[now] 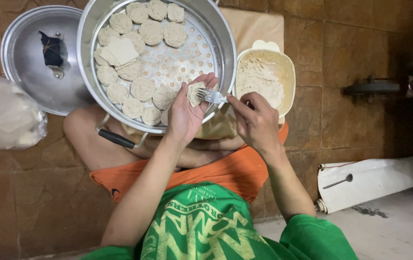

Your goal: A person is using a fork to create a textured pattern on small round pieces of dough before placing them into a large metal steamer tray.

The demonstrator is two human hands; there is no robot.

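My left hand [186, 113] cups a thin dough wrapper [196, 93] with pale filling on it, over the near rim of a round metal steamer tray [226, 33]. My right hand [256, 120] grips a metal fork [211, 96] whose tines touch the wrapper. The tray's perforated floor holds several round filled dumplings [151, 32] and a small stack of square wrappers [119, 51]. A cream plastic tub [289, 72] of pale filling sits just right of the tray, above my right hand.
A metal lid [28, 58] with a dark cloth knob lies upside down at the left. A clear plastic bag [4, 115] is at the far left. The tray's black handle [116, 138] sticks out over my knee. A white rolled sheet [375, 178] lies at the right.
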